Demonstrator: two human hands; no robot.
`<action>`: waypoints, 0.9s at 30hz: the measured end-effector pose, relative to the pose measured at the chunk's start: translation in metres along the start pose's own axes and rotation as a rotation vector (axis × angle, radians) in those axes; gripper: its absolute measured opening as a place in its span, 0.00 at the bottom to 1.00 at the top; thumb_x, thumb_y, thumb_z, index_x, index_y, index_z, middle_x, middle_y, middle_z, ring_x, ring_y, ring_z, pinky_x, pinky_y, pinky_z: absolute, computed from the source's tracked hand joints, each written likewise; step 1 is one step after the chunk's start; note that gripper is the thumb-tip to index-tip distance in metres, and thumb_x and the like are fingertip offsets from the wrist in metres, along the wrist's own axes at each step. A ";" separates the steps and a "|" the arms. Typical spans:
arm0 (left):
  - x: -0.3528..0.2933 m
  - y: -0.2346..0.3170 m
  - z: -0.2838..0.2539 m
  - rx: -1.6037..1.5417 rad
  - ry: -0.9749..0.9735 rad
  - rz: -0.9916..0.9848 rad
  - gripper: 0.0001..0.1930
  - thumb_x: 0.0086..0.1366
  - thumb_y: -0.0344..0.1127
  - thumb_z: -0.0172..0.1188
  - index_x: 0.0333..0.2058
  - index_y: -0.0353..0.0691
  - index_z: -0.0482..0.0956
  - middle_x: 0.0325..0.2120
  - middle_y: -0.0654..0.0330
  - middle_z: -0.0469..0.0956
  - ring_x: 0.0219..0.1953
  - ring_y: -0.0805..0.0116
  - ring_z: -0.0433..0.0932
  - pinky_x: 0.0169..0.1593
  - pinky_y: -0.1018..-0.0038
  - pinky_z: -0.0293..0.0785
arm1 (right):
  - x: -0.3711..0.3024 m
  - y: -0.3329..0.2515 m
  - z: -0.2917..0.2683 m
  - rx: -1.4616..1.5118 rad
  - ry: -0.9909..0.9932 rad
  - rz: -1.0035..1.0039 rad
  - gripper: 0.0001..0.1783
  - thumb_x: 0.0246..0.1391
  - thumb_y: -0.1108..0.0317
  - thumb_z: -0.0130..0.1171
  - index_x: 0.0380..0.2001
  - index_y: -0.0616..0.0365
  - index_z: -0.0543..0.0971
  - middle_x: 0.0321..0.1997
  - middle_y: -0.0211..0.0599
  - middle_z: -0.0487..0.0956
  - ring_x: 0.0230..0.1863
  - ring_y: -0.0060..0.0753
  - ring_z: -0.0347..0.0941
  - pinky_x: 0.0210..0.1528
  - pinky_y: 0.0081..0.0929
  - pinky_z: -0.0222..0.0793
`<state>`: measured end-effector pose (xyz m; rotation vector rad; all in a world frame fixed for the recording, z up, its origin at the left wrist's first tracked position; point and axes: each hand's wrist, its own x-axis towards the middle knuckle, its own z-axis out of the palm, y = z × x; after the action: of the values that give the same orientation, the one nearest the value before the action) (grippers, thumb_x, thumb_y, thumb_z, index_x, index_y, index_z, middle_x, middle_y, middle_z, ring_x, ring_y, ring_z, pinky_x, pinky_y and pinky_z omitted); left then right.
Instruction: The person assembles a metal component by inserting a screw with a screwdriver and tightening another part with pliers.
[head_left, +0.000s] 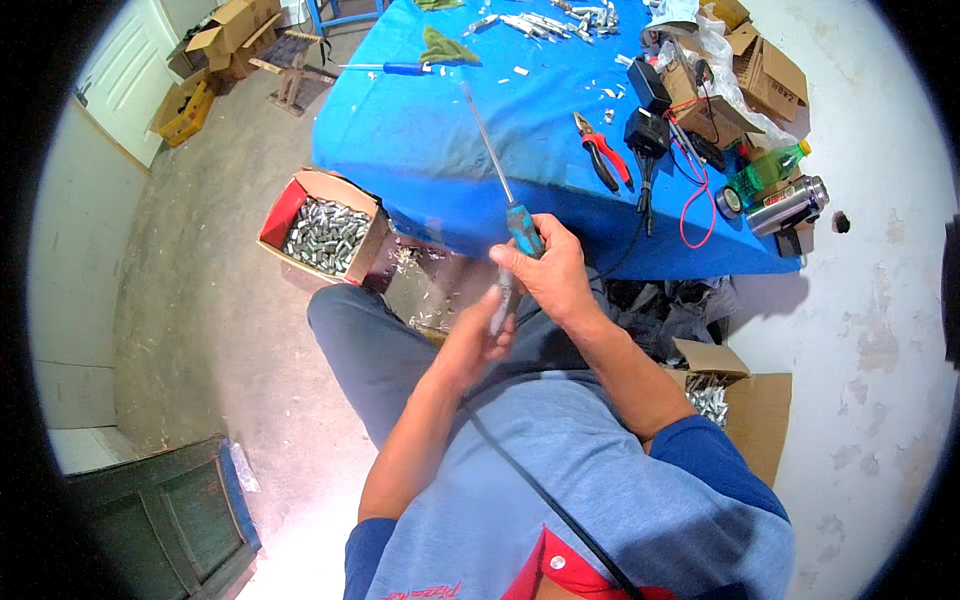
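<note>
My right hand [560, 272] is closed around the blue-and-black handle of a screwdriver [524, 230]. Its long metal shaft points up and to the left, over the front of the blue-covered table [420, 130]. Just below, my left hand [482, 328] grips a small pale grey cylinder [502, 308], slightly blurred, its lower part hidden by the fingers. The cylinder's top comes close to the screwdriver's handle and my right fingers; I cannot tell whether they touch. Both hands are above my lap, in front of the table edge.
Red-handled pliers [604, 155], black power adapters [648, 130], a green bottle [765, 172] and a steel flask [788, 206] lie on the right of the table. A second screwdriver [400, 69] lies farther back. An open box [373, 245] of metal cylinders stands at left.
</note>
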<state>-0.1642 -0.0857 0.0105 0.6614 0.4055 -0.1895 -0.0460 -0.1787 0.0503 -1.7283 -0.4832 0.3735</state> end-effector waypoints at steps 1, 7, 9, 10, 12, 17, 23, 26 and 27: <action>0.000 -0.001 0.003 0.008 0.001 -0.001 0.26 0.71 0.62 0.44 0.30 0.43 0.71 0.19 0.68 0.65 0.19 0.79 0.59 0.21 0.83 0.52 | 0.000 0.003 -0.002 0.031 -0.010 0.017 0.20 0.49 0.62 0.71 0.37 0.64 0.76 0.32 0.34 0.80 0.31 0.22 0.74 0.33 0.24 0.71; -0.003 -0.002 0.001 -0.005 -0.126 -0.017 0.27 0.72 0.62 0.40 0.29 0.44 0.71 0.16 0.69 0.63 0.15 0.80 0.56 0.21 0.84 0.53 | -0.004 -0.001 -0.016 0.380 -0.091 0.181 0.20 0.55 0.57 0.66 0.40 0.61 0.73 0.37 0.39 0.79 0.27 0.20 0.72 0.22 0.17 0.68; -0.006 0.001 0.006 -0.070 -0.150 -0.023 0.28 0.72 0.63 0.37 0.25 0.45 0.69 0.14 0.69 0.62 0.14 0.80 0.54 0.20 0.84 0.52 | -0.010 0.002 -0.018 0.426 -0.098 0.199 0.20 0.56 0.57 0.65 0.41 0.61 0.72 0.41 0.42 0.79 0.29 0.21 0.73 0.22 0.18 0.68; -0.007 0.002 0.007 -0.101 -0.161 -0.024 0.29 0.72 0.63 0.36 0.24 0.46 0.68 0.13 0.70 0.61 0.13 0.80 0.52 0.20 0.83 0.51 | -0.013 0.002 -0.018 0.437 -0.076 0.213 0.19 0.57 0.57 0.64 0.41 0.61 0.72 0.42 0.42 0.79 0.29 0.22 0.73 0.22 0.18 0.68; -0.004 -0.002 -0.001 -0.177 -0.222 -0.013 0.31 0.72 0.64 0.34 0.21 0.46 0.66 0.13 0.69 0.60 0.12 0.80 0.51 0.19 0.83 0.50 | -0.020 0.001 -0.019 0.457 -0.035 0.242 0.19 0.57 0.59 0.64 0.42 0.60 0.72 0.43 0.42 0.79 0.29 0.22 0.74 0.22 0.18 0.69; -0.001 -0.008 -0.008 -0.272 -0.282 -0.001 0.31 0.72 0.65 0.32 0.21 0.46 0.64 0.12 0.69 0.59 0.12 0.80 0.51 0.18 0.82 0.49 | -0.031 0.014 -0.017 0.412 -0.035 0.234 0.19 0.56 0.62 0.64 0.43 0.63 0.73 0.41 0.39 0.79 0.36 0.27 0.78 0.27 0.21 0.70; -0.004 -0.009 0.005 -0.208 -0.227 -0.041 0.32 0.71 0.66 0.34 0.21 0.44 0.64 0.14 0.68 0.59 0.13 0.80 0.51 0.18 0.84 0.51 | -0.027 0.016 -0.013 0.425 -0.081 0.174 0.18 0.54 0.64 0.65 0.42 0.62 0.74 0.36 0.32 0.77 0.34 0.21 0.73 0.32 0.21 0.70; -0.002 -0.011 0.001 -0.184 -0.218 -0.028 0.33 0.70 0.67 0.35 0.22 0.44 0.66 0.15 0.67 0.60 0.14 0.79 0.53 0.19 0.84 0.52 | -0.021 0.007 -0.020 0.360 -0.136 0.153 0.17 0.53 0.64 0.65 0.41 0.62 0.74 0.35 0.30 0.77 0.33 0.19 0.72 0.33 0.20 0.70; -0.002 -0.011 0.001 -0.182 -0.200 -0.035 0.32 0.70 0.68 0.36 0.23 0.44 0.67 0.16 0.66 0.61 0.15 0.79 0.54 0.19 0.84 0.52 | -0.019 0.004 -0.023 0.335 -0.165 0.152 0.17 0.53 0.65 0.65 0.41 0.62 0.74 0.34 0.30 0.77 0.33 0.19 0.72 0.33 0.20 0.70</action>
<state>-0.1690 -0.0948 0.0053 0.4516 0.2386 -0.2467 -0.0505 -0.2082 0.0504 -1.4179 -0.3834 0.6713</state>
